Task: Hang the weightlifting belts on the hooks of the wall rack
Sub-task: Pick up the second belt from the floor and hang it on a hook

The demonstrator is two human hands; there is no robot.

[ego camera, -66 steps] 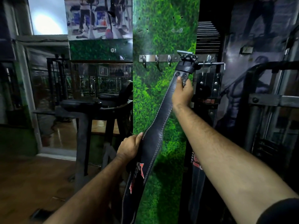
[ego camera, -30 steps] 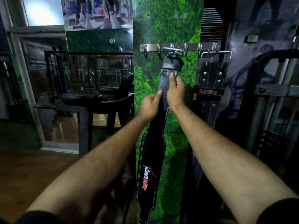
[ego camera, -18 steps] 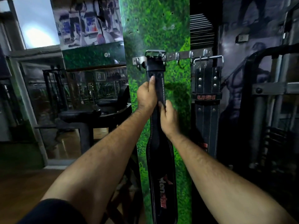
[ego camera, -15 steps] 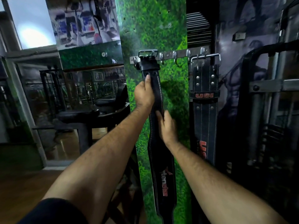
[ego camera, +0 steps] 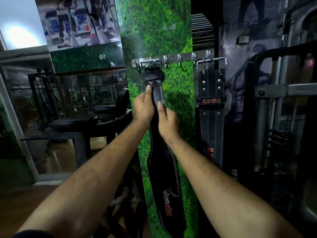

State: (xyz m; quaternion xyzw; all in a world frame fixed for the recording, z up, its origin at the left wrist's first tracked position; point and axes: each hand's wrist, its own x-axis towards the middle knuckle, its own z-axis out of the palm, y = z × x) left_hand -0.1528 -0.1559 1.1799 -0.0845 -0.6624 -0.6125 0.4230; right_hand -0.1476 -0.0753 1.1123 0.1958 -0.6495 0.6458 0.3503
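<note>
A black leather weightlifting belt point(ego camera: 164, 170) with red lettering hangs straight down the green pillar. Its metal buckle point(ego camera: 151, 63) sits at the left hooks of the steel wall rack point(ego camera: 172, 57). My left hand point(ego camera: 143, 107) grips the narrow strap just below the buckle, thumb pressed on its front. My right hand point(ego camera: 167, 119) holds the same strap slightly lower, from the right side. A second black belt marked USI point(ego camera: 211, 103) hangs by its buckle from the rack's right end.
Two bare hooks point(ego camera: 179, 59) show between the belts. A padded gym bench point(ego camera: 75, 122) stands to the left before mirrored glass. A dark metal machine frame point(ego camera: 274, 103) rises on the right. The floor at lower left is wooden.
The belt went from the rack's right-middle hooks to the left hooks. My left hand climbed from the belt's wide part to the strap under the buckle; both hands now sit close together there.
</note>
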